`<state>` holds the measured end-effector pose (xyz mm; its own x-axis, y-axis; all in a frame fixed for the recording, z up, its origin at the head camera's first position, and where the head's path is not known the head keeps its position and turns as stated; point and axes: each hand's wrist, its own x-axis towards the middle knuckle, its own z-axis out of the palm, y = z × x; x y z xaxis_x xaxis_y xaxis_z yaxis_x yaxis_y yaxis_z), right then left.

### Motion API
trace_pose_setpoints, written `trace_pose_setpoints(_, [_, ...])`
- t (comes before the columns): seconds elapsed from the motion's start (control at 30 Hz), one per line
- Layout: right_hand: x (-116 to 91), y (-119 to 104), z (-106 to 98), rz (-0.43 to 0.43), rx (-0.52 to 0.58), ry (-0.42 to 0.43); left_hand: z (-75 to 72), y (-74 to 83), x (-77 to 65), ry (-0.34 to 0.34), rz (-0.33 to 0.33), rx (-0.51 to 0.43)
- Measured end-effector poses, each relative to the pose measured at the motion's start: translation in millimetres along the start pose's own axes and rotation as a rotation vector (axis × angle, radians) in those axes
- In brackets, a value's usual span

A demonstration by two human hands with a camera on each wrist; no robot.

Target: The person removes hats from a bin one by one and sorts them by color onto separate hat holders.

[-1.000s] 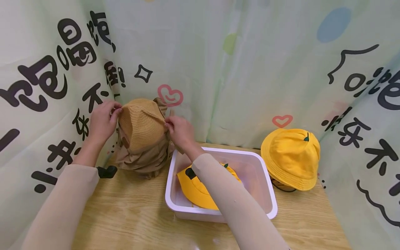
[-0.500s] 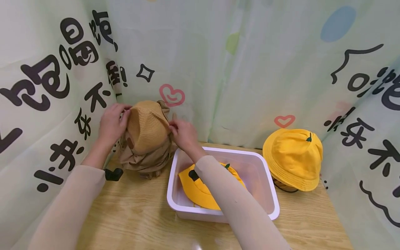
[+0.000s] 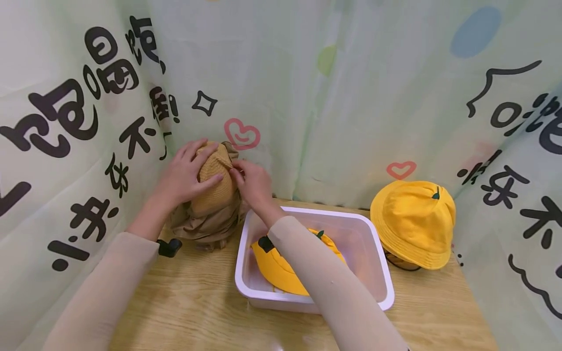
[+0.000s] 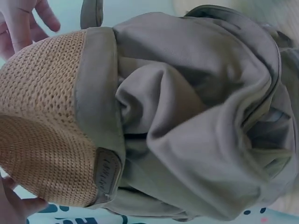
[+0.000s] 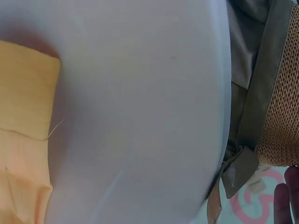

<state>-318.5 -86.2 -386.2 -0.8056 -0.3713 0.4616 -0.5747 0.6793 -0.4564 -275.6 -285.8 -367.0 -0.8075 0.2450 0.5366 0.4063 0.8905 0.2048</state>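
A sun hat with a straw crown and drooping brown cloth sits at the back left. My left hand lies across its crown, fingers spread and thumb toward the front. At the crown's right side, my right hand pinches the straw with thumb and fingertips. Close up in the left wrist view, the sun hat shows a cloth band, a small label and a folded brim. Part of the straw crown also appears in the right wrist view. What supports the hat is hidden.
A white plastic tub stands on the wooden table, holding a yellow bucket hat under my right forearm. Another yellow hat with a green leaf sits at right. Printed curtains enclose the back and sides.
My left hand has moved from pinching the crown's left edge to lying spread over its top. The right hand stays at the right edge. The view has shifted slightly.
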Motion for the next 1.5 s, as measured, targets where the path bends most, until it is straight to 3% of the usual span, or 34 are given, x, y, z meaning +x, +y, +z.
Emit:
trace_pose_setpoints(0.37, [0.6,17.4,6.7,0.101,-0.048,-0.061,22.5,3.3,1.3,0.065,0.103,0.036])
trace_pose_setpoints(0.53, [4.5,19.1,6.6,0.082,-0.030,-0.033,21.0,-0.6,7.3,0.061,0.064,0.008])
trace_pose_setpoints(0.93, [15.5,7.0,2.8,0.079,-0.013,-0.035,3.2,-11.6,15.2,-0.124,-0.113,-0.089])
trace_pose_setpoints(1.23, [14.3,10.9,9.6,0.103,-0.033,-0.068,15.0,-17.6,14.7,-0.196,-0.124,-0.086])
trace_pose_setpoints(1.5, [14.9,13.6,14.4,0.106,-0.034,-0.061,19.6,-22.8,11.6,-0.140,-0.106,-0.085])
